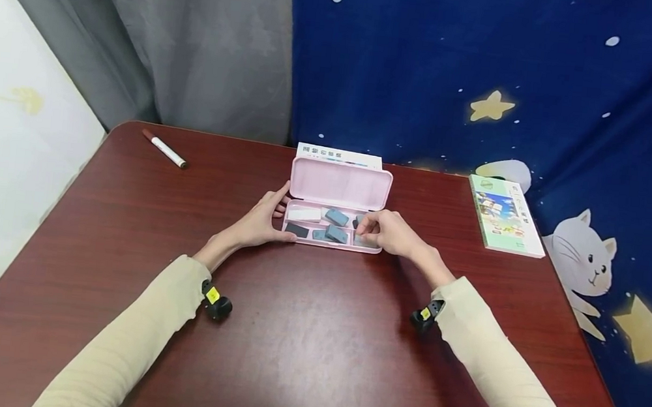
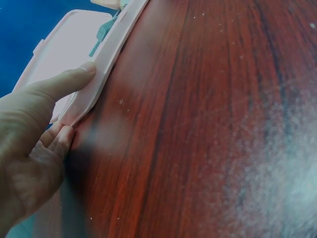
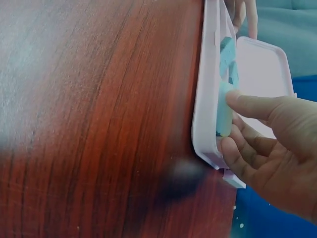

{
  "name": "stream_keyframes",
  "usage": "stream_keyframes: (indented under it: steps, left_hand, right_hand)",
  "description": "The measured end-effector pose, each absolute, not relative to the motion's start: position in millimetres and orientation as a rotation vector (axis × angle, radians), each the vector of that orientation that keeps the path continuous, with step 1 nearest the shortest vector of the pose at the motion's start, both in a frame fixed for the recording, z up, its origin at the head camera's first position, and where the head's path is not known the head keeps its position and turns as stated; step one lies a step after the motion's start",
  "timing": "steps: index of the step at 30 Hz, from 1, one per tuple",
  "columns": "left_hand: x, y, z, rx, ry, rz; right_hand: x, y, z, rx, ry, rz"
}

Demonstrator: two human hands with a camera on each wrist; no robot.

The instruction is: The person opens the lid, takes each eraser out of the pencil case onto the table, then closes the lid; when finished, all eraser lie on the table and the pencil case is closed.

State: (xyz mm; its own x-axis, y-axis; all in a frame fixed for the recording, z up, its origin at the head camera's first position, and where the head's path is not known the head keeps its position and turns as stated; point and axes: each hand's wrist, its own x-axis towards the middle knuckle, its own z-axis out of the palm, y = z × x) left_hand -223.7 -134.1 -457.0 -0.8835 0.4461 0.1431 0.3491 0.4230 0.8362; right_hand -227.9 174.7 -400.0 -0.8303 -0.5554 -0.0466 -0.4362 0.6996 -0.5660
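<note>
A pink case lies with its lid raised, holding a white block, a dark block and several blue-grey blocks. My left hand grips the case's left end, thumb on the front wall and fingers round the side, as the left wrist view also shows. At the right end, my right hand pinches a pale blue-green block between thumb and fingers, inside the case in the right wrist view.
Behind the lid stands a white box with printed characters. A capped marker lies at the table's back left. A book with a colourful cover lies at the back right. Curtains hang behind the table.
</note>
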Motion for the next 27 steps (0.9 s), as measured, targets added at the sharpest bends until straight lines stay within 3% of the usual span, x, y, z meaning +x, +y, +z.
stream_keyframes:
  steps: [9,19,27]
  left_hand:
    - [-223,-134,-457,0.758,2.560,1.449]
    - [-224,-135,-456,0.760,2.560,1.433]
    - [-224,-135,-457,0.754,2.558,1.432]
  right_hand:
    - [-233,193,-397,-0.641,2.684,-1.041]
    - [-236,221,-406,-0.129,2.433,-1.474]
    - [-237,235,-414,0.131,2.225,-1.737]
